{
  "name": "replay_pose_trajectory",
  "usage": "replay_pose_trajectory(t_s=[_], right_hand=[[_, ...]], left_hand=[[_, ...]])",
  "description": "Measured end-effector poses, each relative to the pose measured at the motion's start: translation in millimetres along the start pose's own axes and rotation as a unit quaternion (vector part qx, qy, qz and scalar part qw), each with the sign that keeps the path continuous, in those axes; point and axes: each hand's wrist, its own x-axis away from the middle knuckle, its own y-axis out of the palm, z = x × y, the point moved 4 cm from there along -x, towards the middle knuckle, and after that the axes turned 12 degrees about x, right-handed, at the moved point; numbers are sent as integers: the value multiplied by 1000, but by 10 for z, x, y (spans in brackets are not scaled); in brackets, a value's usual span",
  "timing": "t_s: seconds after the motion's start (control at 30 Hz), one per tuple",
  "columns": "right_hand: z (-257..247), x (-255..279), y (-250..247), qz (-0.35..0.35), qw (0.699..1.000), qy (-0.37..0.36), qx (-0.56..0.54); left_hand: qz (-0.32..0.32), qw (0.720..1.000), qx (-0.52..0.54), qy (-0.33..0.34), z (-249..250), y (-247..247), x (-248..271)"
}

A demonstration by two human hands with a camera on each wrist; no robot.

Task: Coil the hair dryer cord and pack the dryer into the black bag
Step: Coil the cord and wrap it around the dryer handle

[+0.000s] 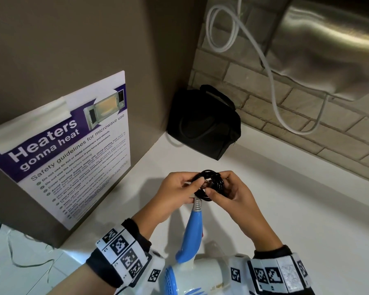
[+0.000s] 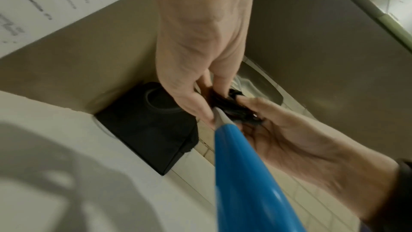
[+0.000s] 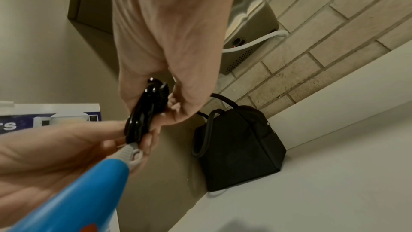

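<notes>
I see both hands — left hand [image 1: 175,193], right hand [image 1: 232,194] — pinching the coiled cord [image 1: 210,185]; the black bag [image 1: 202,124] sits beyond them.

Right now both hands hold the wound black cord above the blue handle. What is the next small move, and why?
Probably tuck the loose end into the coil so that it stays wound. The cord is already a tight coil, pinched by the left hand and the right hand at the handle. The black bag stands in the corner, apparently not yet opened.
</notes>
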Motion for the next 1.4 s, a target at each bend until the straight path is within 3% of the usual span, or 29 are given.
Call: replay_pose_trajectory(t_s=[0.13,0.33,0.5,0.63,0.87,1.07,1.23,1.4], right_hand=[[7,17,-16,-18,999,-3,-37],[56,-14,-28,4,999,9,-51],[140,-46,-47,98,992,21,-78],[268,-77,21,159,987,24,0],[311,-87,12,51,996,76,20],[278,-58,-49,84,993,80,-19],[240,-38,-97,63,993,100,14],[398,-61,-246,100,986,136,8]], left_hand=[[-71,997,6,-22,5,-29,-7],[-79,996,5,-30,-50,-29,0],[-73,997,6,-24,-74,6,12],[-45,999,-9,-1,-97,69,6],[-28,999,-29,-3,-109,25,-35],[-32,999,-32,-8,-133,44,-53],[-38,997,-51,-45,-175,7,-65],[-90,984,-102,-112,-297,-23,27]])
